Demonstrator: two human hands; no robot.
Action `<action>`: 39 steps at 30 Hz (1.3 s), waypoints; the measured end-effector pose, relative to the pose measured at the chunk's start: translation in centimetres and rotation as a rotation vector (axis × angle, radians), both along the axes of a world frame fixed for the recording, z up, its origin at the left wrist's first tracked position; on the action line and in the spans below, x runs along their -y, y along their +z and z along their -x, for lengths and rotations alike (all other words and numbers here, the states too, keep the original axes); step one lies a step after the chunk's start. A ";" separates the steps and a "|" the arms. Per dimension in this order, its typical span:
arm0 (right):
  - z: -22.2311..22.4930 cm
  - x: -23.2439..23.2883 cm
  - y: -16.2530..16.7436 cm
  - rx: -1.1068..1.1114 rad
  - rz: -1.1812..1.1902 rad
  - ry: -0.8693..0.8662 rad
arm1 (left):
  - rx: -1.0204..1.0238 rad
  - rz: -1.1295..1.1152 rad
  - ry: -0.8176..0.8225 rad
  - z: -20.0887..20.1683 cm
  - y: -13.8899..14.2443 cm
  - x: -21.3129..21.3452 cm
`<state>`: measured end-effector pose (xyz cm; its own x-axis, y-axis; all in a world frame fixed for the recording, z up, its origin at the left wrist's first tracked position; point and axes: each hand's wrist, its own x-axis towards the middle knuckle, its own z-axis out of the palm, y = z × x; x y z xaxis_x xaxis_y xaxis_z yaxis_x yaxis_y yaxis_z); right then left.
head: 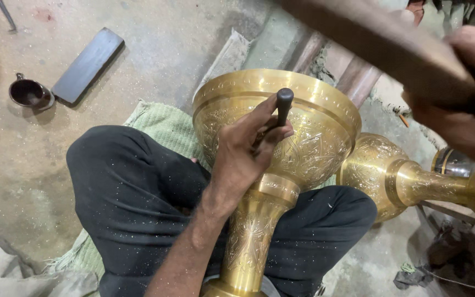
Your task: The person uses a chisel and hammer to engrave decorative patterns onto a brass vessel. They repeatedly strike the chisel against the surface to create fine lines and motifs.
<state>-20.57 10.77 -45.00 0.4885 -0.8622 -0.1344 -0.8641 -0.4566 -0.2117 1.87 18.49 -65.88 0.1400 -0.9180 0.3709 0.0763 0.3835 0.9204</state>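
While left hand point(243, 151) clamps dark chisel point(282, 107) tip-down against engraved bowl of brass vase point(303, 148) lying across lap, right hand point(460, 93) grips raised wooden mallet point(380, 44). Engraving step underway, judging by pose; next strike needs square hit on chisel head, chisel steady.

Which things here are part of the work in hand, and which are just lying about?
In use:
left hand
punch
engraved brass vase
right hand
wooden mallet

Lying about:
dark flat bar
small dark cup
second brass vase
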 end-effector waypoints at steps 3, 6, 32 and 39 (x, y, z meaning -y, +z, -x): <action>-1.1 -0.5 -0.1 -0.235 -0.043 -0.055 | 0.030 -0.040 0.002 0.5 -0.3 -0.5; -1.8 -0.9 -0.4 -0.073 0.001 -0.049 | 0.008 0.022 0.019 0.8 -0.6 -0.6; -1.7 -3.1 -1.4 -0.259 0.030 -0.101 | 0.026 -0.012 0.045 2.8 -1.8 -1.6; 0.5 -3.2 -1.2 -0.168 -0.025 -0.048 | 0.050 0.003 0.072 3.0 -1.1 -1.7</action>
